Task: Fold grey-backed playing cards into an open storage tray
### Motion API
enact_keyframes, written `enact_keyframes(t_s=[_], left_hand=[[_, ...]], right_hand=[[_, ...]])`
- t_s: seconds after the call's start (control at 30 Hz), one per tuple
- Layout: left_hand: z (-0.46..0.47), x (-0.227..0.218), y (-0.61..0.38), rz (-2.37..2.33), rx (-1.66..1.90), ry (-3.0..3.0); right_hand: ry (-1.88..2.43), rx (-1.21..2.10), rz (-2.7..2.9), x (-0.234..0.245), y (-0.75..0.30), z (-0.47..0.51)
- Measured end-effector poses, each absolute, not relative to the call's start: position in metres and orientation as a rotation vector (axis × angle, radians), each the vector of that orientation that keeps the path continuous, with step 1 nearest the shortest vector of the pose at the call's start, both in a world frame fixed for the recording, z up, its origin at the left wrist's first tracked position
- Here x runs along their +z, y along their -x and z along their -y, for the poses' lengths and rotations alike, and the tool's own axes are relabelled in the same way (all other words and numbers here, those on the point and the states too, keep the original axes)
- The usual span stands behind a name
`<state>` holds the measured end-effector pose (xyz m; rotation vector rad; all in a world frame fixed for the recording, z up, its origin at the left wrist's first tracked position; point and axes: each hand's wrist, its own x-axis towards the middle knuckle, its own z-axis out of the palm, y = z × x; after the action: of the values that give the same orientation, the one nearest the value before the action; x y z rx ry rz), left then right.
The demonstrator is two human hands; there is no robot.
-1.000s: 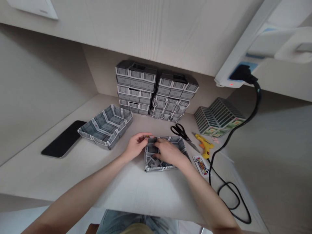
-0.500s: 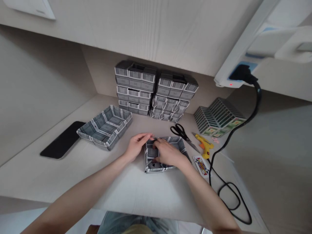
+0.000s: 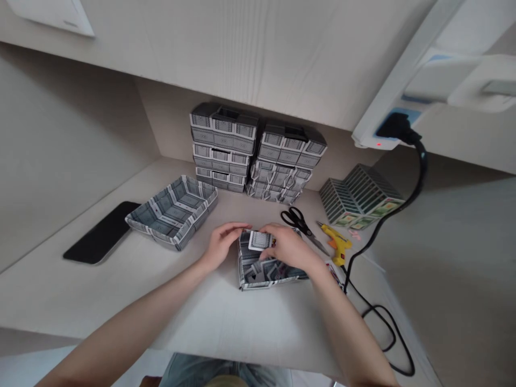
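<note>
Visibly, right hand (image 3: 289,248) pinching card (image 3: 259,240), over nearest box (image 3: 258,285), left hand (image 3: 220,247) alongside, grip unclear

Held card (image 3: 258,241): gray patterned back, white border. Front box (image 3: 262,285): gray card-back print, white edges. Left box (image 3: 173,209) matches. Rear stacks (image 3: 223,141): gray ornate panels, white bands. Glue gun (image 3: 341,249) yellow, orange trigger (image 3: 332,243). Scissors (image 3: 302,223) black-handled. Phone (image 3: 100,234) and cable (image 3: 422,166) black. Right-hand stack (image 3: 362,192): pale stripes on gray-green. Power strip (image 3: 403,75) white, blue panel (image 3: 411,114), red light (image 3: 378,144). Desk (image 3: 226,322) off-white.
</note>
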<state>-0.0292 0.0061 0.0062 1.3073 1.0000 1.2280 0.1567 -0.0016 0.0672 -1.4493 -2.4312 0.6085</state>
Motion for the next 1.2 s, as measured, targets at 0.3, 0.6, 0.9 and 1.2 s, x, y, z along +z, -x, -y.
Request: enact_keyframes(t_s=[0.3,0.6,0.9,1.2], left_hand=[[-0.002,0.012,0.028,-1.328,1.248,-1.491],[-0.003,0.009,0.028,-1.293,1.265,-1.512],[-0.001,0.011,0.026,-1.290,1.247,-1.522],[0.003,0.015,0.028,-1.086,1.274,-1.733]], right_hand=[[1.492,0.427,2.282,0.071,-0.158,-0.003],[1.421,0.501,2.225,0.065,-0.160,-0.008],[1.314,0.571,2.207,0.060,-0.160,-0.010],[1.230,0.612,2.149,0.056,-0.170,-0.018]])
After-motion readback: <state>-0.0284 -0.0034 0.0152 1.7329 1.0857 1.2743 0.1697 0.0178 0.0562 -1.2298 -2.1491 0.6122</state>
